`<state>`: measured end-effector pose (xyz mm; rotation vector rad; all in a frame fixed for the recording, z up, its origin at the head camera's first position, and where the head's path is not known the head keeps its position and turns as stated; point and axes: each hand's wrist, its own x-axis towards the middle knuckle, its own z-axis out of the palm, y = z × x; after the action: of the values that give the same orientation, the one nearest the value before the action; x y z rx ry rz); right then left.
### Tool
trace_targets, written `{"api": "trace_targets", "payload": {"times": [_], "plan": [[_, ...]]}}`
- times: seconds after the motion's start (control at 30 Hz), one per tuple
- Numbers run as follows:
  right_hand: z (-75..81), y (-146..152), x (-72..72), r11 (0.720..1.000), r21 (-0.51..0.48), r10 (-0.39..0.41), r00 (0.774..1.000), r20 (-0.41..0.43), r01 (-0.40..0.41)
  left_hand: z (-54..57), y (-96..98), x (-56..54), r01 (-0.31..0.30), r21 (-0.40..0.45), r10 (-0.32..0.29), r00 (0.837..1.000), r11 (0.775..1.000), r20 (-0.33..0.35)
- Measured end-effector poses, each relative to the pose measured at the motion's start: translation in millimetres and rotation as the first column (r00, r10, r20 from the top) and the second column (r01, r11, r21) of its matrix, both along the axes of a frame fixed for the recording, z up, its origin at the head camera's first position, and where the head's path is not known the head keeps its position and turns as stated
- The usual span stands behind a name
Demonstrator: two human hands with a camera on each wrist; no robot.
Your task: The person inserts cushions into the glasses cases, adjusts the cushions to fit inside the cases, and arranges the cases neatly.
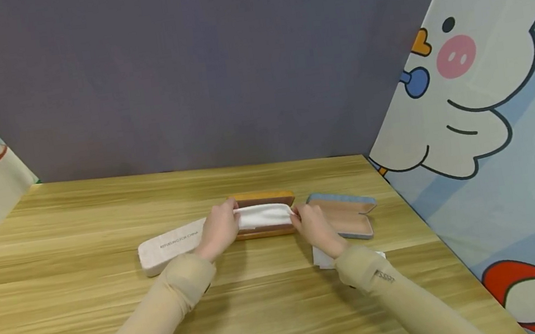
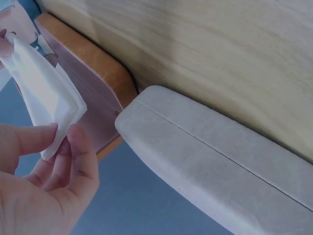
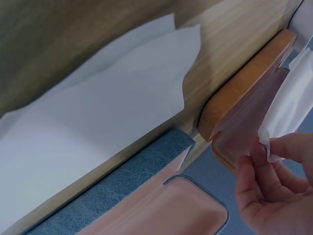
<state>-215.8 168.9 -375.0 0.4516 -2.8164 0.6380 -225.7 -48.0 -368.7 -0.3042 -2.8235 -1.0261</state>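
Left hand, right hand, pinching white cloth ends, over open orange case

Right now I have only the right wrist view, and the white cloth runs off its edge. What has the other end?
Observer: The left hand pinches that end of the white cloth between thumb and fingers.
Operator: I see just a corner of a pale case. Is it open?
Observer: No, the left wrist view shows the pale case closed along its seam.
Operator: Any marking on it?
Observer: Yes, in the head view its top carries lettering: "REFUELING FOR CHINA".
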Motion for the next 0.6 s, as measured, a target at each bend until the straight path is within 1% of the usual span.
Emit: {"api": "trace_targets", "payload": {"times": [0.3, 0.6], "plan": [[-1.2, 0, -6.0, 1.0, 0.014, -0.017, 1.0, -0.003, 0.017, -0.2, 0.9, -4.6, -0.019, 0.006, 0.019, 0.999, 1.0, 0.034], [-5.9, -3, -12.4, 0.998, 0.017, -0.054, 0.996, 0.073, 0.053, -5.8, 0.6, -8.9, -0.059, -0.019, 0.06, 0.996, 0.998, 0.058]]}}
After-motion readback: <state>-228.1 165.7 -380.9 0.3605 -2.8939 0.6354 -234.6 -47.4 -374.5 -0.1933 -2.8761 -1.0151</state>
